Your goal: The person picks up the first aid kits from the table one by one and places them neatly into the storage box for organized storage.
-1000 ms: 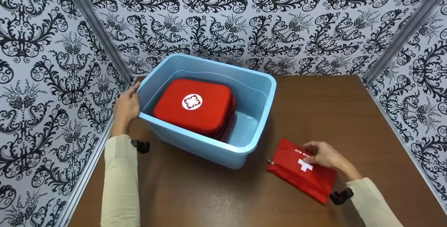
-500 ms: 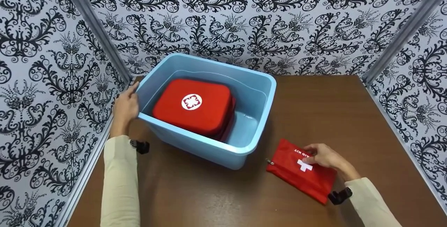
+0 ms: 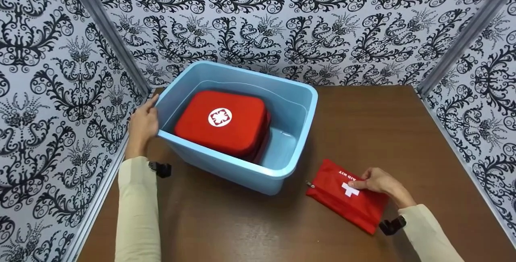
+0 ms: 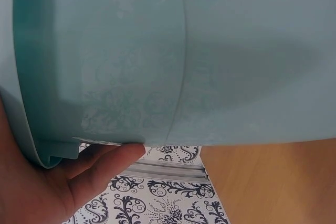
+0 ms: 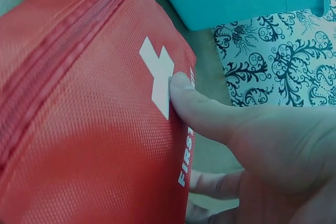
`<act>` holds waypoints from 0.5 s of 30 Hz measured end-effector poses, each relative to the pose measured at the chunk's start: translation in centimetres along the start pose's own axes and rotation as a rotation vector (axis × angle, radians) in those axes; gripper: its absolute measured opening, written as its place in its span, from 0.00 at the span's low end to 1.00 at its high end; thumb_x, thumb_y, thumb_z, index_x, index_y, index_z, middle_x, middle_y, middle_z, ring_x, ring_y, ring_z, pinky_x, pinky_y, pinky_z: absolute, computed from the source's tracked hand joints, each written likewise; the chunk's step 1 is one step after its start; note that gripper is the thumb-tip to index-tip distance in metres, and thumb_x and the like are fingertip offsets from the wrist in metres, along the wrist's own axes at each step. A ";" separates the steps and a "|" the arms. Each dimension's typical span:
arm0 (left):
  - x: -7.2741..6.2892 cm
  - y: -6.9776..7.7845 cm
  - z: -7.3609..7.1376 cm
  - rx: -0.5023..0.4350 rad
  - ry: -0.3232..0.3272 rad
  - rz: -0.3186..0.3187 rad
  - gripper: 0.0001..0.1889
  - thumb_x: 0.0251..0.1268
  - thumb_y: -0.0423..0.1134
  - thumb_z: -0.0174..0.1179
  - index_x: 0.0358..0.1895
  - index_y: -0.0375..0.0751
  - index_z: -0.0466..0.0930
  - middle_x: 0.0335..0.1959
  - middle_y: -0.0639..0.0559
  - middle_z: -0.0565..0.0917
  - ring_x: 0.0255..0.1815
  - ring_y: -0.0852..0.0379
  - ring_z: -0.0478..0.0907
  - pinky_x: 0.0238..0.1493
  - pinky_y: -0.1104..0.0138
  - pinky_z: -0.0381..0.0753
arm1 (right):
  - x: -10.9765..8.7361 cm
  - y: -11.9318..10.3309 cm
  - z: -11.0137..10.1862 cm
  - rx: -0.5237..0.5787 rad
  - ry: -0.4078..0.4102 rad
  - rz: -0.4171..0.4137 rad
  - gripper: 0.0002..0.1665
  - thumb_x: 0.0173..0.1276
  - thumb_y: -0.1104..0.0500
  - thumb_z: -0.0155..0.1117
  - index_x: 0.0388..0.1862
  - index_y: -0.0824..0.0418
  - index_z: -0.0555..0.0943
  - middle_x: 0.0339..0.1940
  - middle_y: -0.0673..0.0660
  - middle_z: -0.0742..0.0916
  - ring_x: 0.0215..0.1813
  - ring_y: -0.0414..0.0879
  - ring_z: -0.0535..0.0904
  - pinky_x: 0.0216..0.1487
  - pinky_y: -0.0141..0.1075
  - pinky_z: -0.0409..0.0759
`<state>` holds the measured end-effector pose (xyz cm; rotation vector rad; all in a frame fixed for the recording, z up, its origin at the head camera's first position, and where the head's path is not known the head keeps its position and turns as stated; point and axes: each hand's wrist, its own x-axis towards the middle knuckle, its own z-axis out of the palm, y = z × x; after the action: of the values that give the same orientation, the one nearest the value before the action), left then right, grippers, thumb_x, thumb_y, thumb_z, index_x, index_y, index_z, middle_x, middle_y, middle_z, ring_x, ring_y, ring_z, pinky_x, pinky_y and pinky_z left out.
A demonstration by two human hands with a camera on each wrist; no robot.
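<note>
A light blue plastic bin stands on the brown table, and a red hard-looking first aid case with a white emblem lies inside it. My left hand holds the bin's left rim; in the left wrist view its fingers lie under the rim's lip against the outer side. My right hand pinches a flat red first aid pouch by its far edge. In the right wrist view the thumb presses beside the white cross, and the other fingers go behind the pouch, partly hidden.
Something dark red lies under the case in the bin, mostly hidden. Patterned wall panels close in the back and both sides of the table. Bare tabletop lies between the bin and the right panel.
My right thumb has settled onto the pouch by the cross, and the fingers have closed on its far edge. The left hand and the bin stay in place.
</note>
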<state>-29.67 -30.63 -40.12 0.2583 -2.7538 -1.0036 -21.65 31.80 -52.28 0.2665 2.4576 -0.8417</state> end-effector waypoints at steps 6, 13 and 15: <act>0.1 -0.1 -0.1 0.014 -0.016 -0.007 0.27 0.79 0.41 0.31 0.78 0.56 0.59 0.78 0.36 0.62 0.38 0.41 0.70 0.46 0.54 0.69 | -0.2 0.0 -0.1 -0.065 -0.001 0.046 0.46 0.52 0.32 0.74 0.47 0.70 0.73 0.39 0.63 0.84 0.38 0.50 0.79 0.39 0.39 0.80; 0.1 -0.1 -0.2 0.009 -0.024 -0.001 0.27 0.79 0.41 0.31 0.78 0.55 0.58 0.78 0.36 0.61 0.36 0.41 0.70 0.48 0.51 0.70 | -0.3 0.1 -0.2 -0.067 -0.010 0.064 0.42 0.55 0.31 0.72 0.42 0.68 0.73 0.35 0.60 0.84 0.36 0.49 0.79 0.37 0.37 0.78; 0.1 -0.1 -0.2 0.006 -0.027 -0.002 0.28 0.79 0.41 0.30 0.78 0.56 0.59 0.78 0.38 0.62 0.40 0.39 0.70 0.51 0.51 0.68 | -0.3 0.1 -0.3 -0.067 -0.010 0.040 0.37 0.56 0.31 0.71 0.34 0.65 0.74 0.30 0.56 0.83 0.33 0.46 0.77 0.35 0.35 0.75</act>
<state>-29.71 -30.85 -39.99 0.2498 -2.7822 -1.0064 -21.46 32.07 -52.02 0.2850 2.4580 -0.7404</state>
